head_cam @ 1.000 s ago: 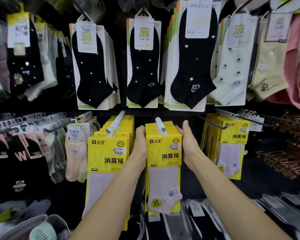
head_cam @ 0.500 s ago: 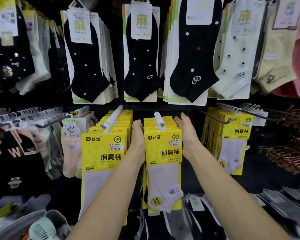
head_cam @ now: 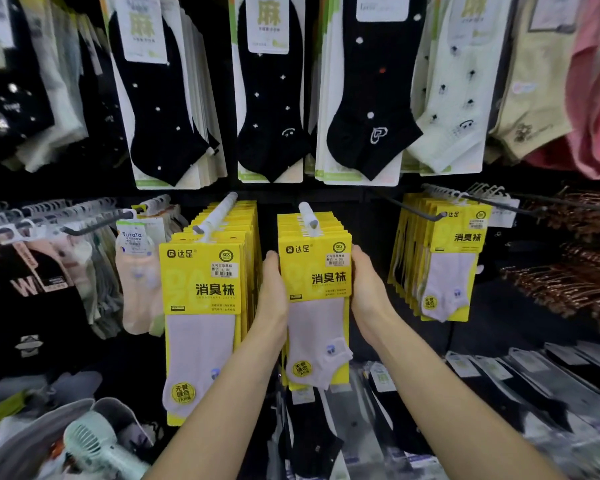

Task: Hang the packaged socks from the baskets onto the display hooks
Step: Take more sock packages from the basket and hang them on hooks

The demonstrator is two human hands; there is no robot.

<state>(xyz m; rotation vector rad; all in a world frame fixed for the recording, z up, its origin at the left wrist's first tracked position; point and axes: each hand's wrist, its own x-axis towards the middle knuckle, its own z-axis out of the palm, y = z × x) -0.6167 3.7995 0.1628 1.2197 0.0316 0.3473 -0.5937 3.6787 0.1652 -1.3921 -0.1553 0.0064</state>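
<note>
Middle stack of sock packs (head_cam: 314, 271): yellow cards, each with a pale sock; hangs on the white hook (head_cam: 308, 216) in the lower row, front pack facing out, stack squared up.
Left hand (head_cam: 272, 292): flat against the stack's left edge, fingers straight and pointing up, nothing clasped.
Right hand (head_cam: 368, 292): flat against the stack's right edge, fingers straight, tips near the card's top corner; the stack sits pressed between both palms.
Left neighbour stack (head_cam: 201, 289): same yellow packs, on its own white hook (head_cam: 217, 213), just beside the left hand.
Right neighbour stack (head_cam: 454, 254): same packs, hanging apart from the right hand.
Upper row: black ankle socks (head_cam: 271, 98) on white cards, cream socks (head_cam: 451, 98) further right.
Basket (head_cam: 21, 445): lower left corner, grey, with a pale green handheld fan (head_cam: 90, 441) in it.
Far right: copper-coloured hangers (head_cam: 568, 289) in bunches.
</note>
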